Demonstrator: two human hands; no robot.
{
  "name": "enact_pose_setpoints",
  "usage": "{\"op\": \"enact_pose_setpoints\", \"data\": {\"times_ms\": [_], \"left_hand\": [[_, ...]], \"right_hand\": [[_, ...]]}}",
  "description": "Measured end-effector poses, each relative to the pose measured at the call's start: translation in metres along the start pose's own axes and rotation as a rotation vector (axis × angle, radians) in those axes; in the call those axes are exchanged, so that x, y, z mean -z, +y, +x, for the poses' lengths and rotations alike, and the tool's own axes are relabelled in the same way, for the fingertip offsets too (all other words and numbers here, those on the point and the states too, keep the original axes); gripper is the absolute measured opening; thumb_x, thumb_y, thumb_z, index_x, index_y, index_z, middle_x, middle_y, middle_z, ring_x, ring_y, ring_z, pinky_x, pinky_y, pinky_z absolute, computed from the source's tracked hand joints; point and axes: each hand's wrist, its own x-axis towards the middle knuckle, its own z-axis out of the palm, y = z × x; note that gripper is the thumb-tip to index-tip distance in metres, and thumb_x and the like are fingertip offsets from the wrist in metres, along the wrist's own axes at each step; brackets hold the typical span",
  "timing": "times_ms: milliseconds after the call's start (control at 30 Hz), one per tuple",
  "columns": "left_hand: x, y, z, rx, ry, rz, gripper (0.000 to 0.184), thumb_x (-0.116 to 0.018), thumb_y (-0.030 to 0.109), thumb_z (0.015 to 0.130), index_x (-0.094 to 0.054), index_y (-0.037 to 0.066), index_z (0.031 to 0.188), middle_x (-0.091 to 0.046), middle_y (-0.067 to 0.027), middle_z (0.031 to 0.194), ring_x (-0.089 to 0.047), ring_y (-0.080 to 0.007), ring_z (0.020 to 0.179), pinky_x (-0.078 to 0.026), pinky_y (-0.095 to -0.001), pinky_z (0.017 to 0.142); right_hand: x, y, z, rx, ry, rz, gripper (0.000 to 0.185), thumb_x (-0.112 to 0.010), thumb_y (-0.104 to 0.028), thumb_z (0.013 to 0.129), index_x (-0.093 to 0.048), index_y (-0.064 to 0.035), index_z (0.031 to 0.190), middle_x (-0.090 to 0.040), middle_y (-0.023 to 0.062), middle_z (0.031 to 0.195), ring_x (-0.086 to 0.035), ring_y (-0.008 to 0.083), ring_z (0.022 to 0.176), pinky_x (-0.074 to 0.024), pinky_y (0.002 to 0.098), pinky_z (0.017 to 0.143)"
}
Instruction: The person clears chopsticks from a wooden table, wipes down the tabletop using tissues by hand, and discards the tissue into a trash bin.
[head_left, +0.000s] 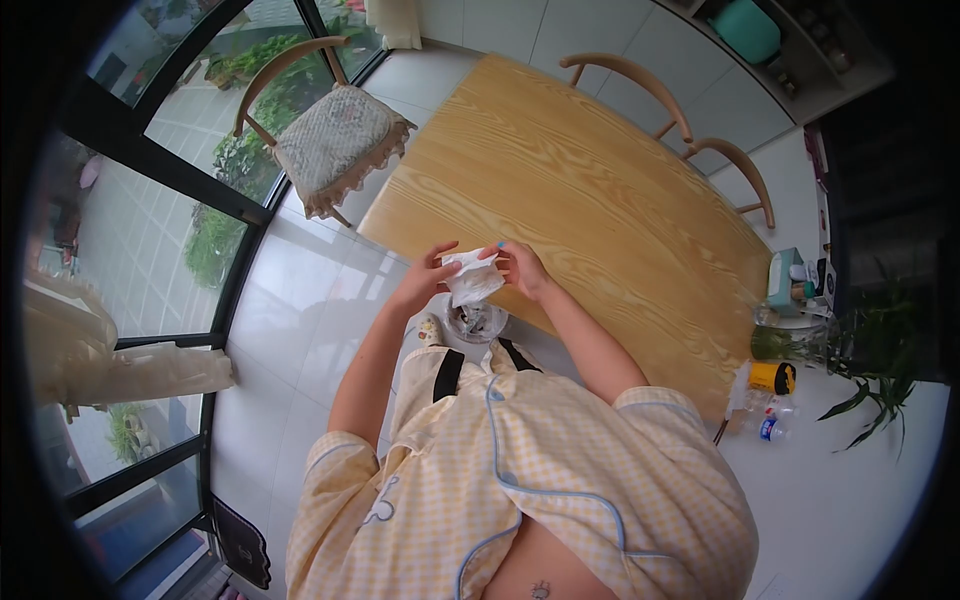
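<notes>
Between my two hands is a crumpled white tissue [474, 277], held above the near edge of the wooden table [560, 190]. My left hand [428, 280] pinches its left side, the fingers closed on it. On the other side my right hand [522, 268] grips the upper right part, and a small blue spot shows near its fingertips. Straight below the tissue, on the floor, stands a clear-lined bin [477, 322] with dark and pale stuff inside that I cannot make out.
A chair with a quilted cushion [338, 137] stands left of the table, by the glass doors. Two wooden chairs [640, 80] are along the far side. At the right end are a tissue box [783, 280], a glass vase [785, 342] with a plant, a yellow cup [770, 377] and plastic bottles [773, 428].
</notes>
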Motion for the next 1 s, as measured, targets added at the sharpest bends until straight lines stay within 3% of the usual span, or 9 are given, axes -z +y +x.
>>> {"op": "enact_pose_setpoints", "data": {"times_ms": [67, 233, 300, 367, 433, 467, 700, 833, 1000], "left_hand": [[0.021, 0.005, 0.01, -0.042, 0.064, 0.126, 0.048, -0.064, 0.016, 0.075, -0.045, 0.004, 0.117, -0.053, -0.0077, 0.102, -0.052, -0.0126, 0.083, -0.045, -0.0262, 0.066], [0.075, 0.033, 0.029, -0.224, 0.406, 0.599, 0.021, -0.061, 0.007, 0.073, -0.051, 0.004, 0.091, -0.053, -0.008, 0.097, -0.053, -0.0174, 0.084, -0.043, -0.0293, 0.065], [0.085, 0.043, 0.028, -0.87, 0.655, 1.285, 0.022, -0.059, 0.001, 0.067, -0.05, 0.006, 0.086, -0.051, -0.0098, 0.088, -0.051, -0.0257, 0.083, -0.043, -0.0335, 0.065], [0.099, 0.025, 0.04, -0.909, 0.529, 1.363, 0.021, -0.058, 0.003, 0.064, -0.049, 0.008, 0.083, -0.048, -0.0099, 0.084, -0.049, -0.0295, 0.083, -0.042, -0.0364, 0.066], [0.103, 0.0, 0.046, -0.876, 0.155, 1.555, 0.025, -0.061, 0.014, 0.068, -0.049, 0.007, 0.088, -0.049, -0.0093, 0.091, -0.048, -0.0261, 0.088, -0.04, -0.0379, 0.071], [0.102, -0.008, 0.04, -0.687, 0.027, 1.662, 0.039, -0.061, 0.026, 0.072, -0.047, 0.006, 0.102, -0.046, -0.0114, 0.107, -0.045, -0.0283, 0.1, -0.036, -0.0417, 0.083], [0.099, -0.032, 0.028, -0.879, 0.135, 1.736, 0.067, -0.051, 0.045, 0.077, -0.037, 0.0, 0.123, -0.032, -0.0188, 0.131, -0.028, -0.0325, 0.122, -0.021, -0.0434, 0.1], [0.063, -0.048, 0.05, -0.694, 0.13, 1.625, 0.077, -0.045, 0.051, 0.078, -0.029, -0.005, 0.127, -0.023, -0.0218, 0.136, -0.021, -0.0343, 0.126, -0.015, -0.0434, 0.103], [0.018, -0.068, 0.048, -0.766, -0.171, 1.573, 0.086, -0.035, 0.061, 0.077, -0.023, -0.006, 0.13, -0.02, -0.0213, 0.137, -0.018, -0.034, 0.128, -0.014, -0.0426, 0.103]], "right_hand": [[-0.011, 0.001, 0.02, -0.056, 0.136, -0.338, 0.024, -0.044, -0.007, 0.08, -0.055, -0.0027, 0.1, -0.057, 0.0076, 0.098, -0.055, 0.0151, 0.088, -0.0475, 0.0284, 0.066], [-0.041, 0.002, 0.063, 0.205, 0.327, -0.503, 0.034, -0.047, -0.009, 0.08, -0.046, -0.0056, 0.113, -0.052, 0.0082, 0.109, -0.053, 0.0172, 0.093, -0.0442, 0.0299, 0.078], [-0.032, 0.006, 0.074, 0.518, 0.502, -1.114, 0.04, -0.052, -0.01, 0.077, -0.045, -0.009, 0.116, -0.051, 0.01, 0.109, -0.051, 0.0235, 0.099, -0.0427, 0.0362, 0.081], [-0.021, 0.01, 0.071, 0.517, 0.551, -1.297, 0.042, -0.053, -0.012, 0.076, -0.044, -0.0096, 0.117, -0.048, 0.0108, 0.114, -0.046, 0.0254, 0.105, -0.0387, 0.039, 0.086], [-0.005, 0.022, 0.064, 0.497, 0.583, -1.486, 0.044, -0.053, -0.014, 0.076, -0.043, -0.0103, 0.118, -0.045, 0.0116, 0.119, -0.042, 0.0273, 0.111, -0.0346, 0.0419, 0.092], [0.004, 0.032, 0.06, 0.387, 0.612, -1.593, 0.046, -0.053, -0.018, 0.077, -0.042, -0.0111, 0.121, -0.039, 0.0112, 0.125, -0.037, 0.0272, 0.116, -0.0298, 0.0423, 0.096], [0.014, 0.054, 0.023, 0.031, 0.557, -1.773, 0.062, -0.05, -0.036, 0.08, -0.026, -0.0127, 0.133, -0.016, 0.0098, 0.14, -0.017, 0.0266, 0.129, -0.0171, 0.0446, 0.103], [0.015, 0.06, 0.026, -0.038, 0.544, -1.825, 0.066, -0.05, -0.037, 0.08, -0.022, -0.0113, 0.134, -0.012, 0.0093, 0.142, -0.012, 0.0262, 0.131, -0.0145, 0.0469, 0.103], [0.018, 0.06, 0.025, -0.045, 0.497, -1.738, 0.069, -0.051, -0.036, 0.079, -0.02, -0.0105, 0.135, -0.011, 0.009, 0.142, -0.01, 0.0265, 0.131, -0.0122, 0.0474, 0.103]]}}
